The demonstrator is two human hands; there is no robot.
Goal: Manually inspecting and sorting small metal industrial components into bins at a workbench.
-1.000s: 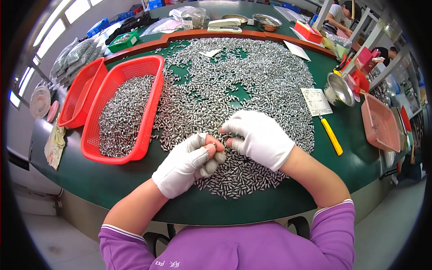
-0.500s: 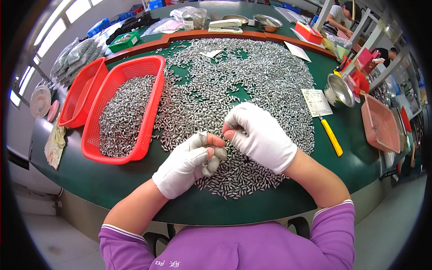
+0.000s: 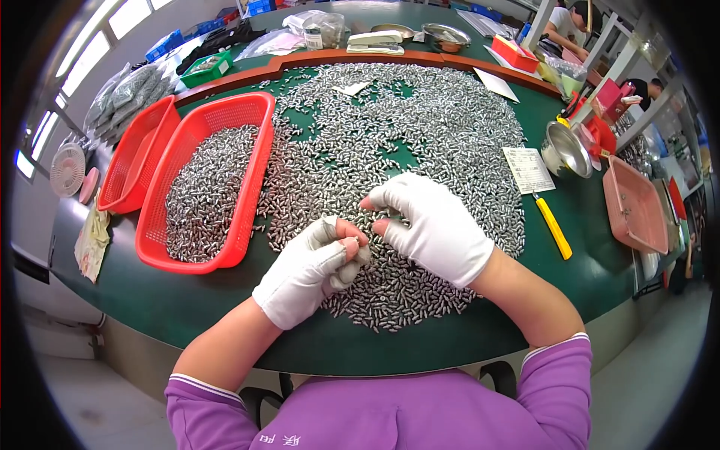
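Nearest us, the purple shirt [image 3: 420,412] meets the table [image 3: 300,352] at its curved near edge, and we see a band of green tabletop between that edge and the pile [image 3: 397,296] of small metal parts. Our left hand [image 3: 300,274], in a white glove with bare fingertips, is at the pile's near left; its thumb and forefinger are drawn almost together, and we cannot tell whether a part sits between them. Our right hand [image 3: 435,229], gloved alike, is over the pile, thumb and forefinger a narrow gap apart. The parts lie under and around both hands and spread well beyond.

To the left, just beside the pile, a red basket [image 3: 154,217] holds a heap of similar parts. Close on its outer side stands a second red basket [image 3: 139,161], whose floor we see only partly. To the right, green surface separates the pile from a pink tray [image 3: 637,202] with a few small bits in it; a yellow handle [image 3: 553,229], a slip [image 3: 529,171] and a metal bowl [image 3: 568,150] lie between.

Farther off, a brown rail [image 3: 315,56] borders the pile, with a loaded green basket [image 3: 206,69] beyond it.
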